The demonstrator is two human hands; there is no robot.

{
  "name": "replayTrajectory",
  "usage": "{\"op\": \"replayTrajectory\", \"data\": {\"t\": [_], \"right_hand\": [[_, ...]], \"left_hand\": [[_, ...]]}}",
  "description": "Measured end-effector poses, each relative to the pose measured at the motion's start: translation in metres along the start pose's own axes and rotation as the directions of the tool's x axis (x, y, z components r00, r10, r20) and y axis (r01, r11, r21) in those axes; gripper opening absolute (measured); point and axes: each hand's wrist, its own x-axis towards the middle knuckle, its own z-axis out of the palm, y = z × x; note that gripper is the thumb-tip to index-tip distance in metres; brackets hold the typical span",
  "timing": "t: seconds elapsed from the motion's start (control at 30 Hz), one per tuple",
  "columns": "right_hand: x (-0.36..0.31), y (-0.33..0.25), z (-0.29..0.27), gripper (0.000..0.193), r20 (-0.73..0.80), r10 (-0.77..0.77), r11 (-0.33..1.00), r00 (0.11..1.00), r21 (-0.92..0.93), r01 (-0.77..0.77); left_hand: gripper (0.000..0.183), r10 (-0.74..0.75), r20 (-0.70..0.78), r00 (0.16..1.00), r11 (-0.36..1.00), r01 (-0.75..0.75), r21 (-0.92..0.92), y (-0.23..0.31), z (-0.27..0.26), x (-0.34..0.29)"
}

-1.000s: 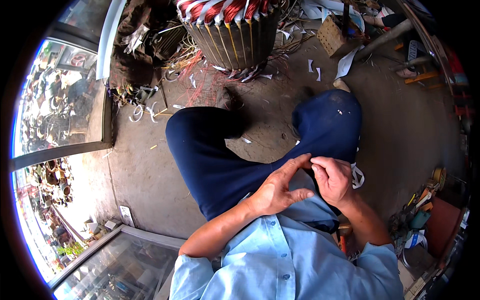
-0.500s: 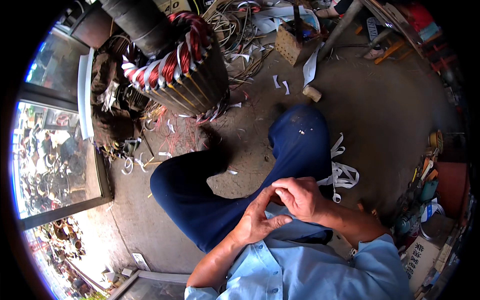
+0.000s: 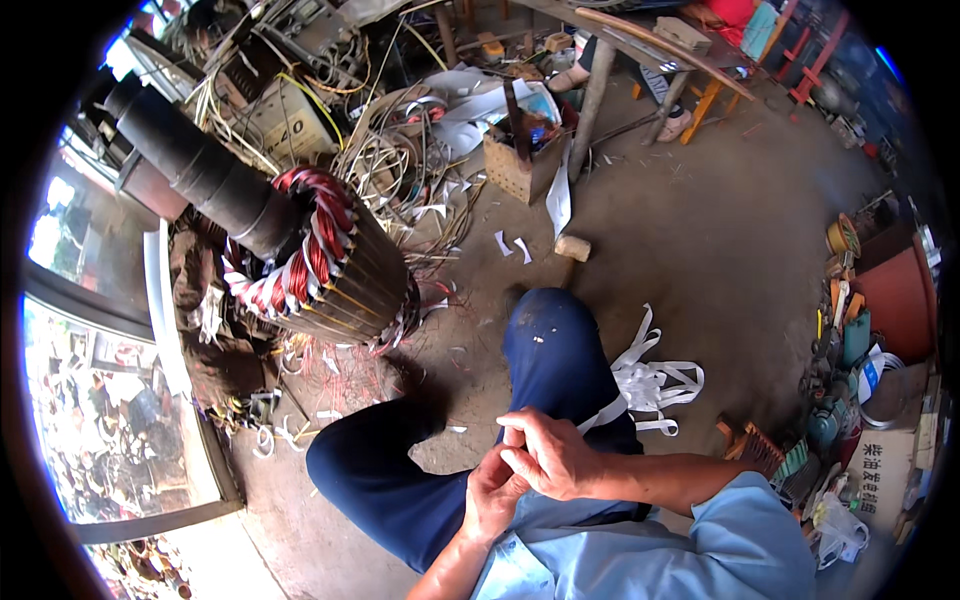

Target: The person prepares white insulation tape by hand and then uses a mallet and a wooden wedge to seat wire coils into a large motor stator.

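Head view: hands (image 3: pixel 550 460) touch; perforated box (image 3: pixel 506 178) with dark bar (image 3: pixel 514 112), contents unclear.

Lies as narrow white tape (image 3: pixel 640 383), flat and tangled, in loose, overlapping loops on the floor (image 3: pixel 740 260) beside the right leg (image 3: pixel 560 350); runs in one strip across the thigh to the right hand (image 3: pixel 552 458), end hidden.

Daylight from my left, glass panes (image 3: pixel 125 420) washed out. My hands (image 3: pixel 557 462) read clear; floor (image 3: pixel 750 240) rightward dim. Fisheye bends edges.
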Motion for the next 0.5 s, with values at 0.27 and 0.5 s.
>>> {"op": "replayTrajectory", "data": {"t": [0.27, 0.5], "right_hand": [[-0.003, 0.003, 0.007, 0.034, 0.040, 0.145, 0.966, 0.989, 0.209, -0.150], [-0.004, -0.009, 0.003, 0.043, 0.107, 0.037, 0.986, 0.994, 0.160, -0.054]], "left_hand": [[0.016, 0.357, 0.070, 0.932, 0.777, -0.337, 0.532, 0.010, 0.014, -0.001], [0.009, 0.313, -0.136, 0.940, 0.934, -0.278, 0.223, 0.003, 0.001, -0.010]]}}
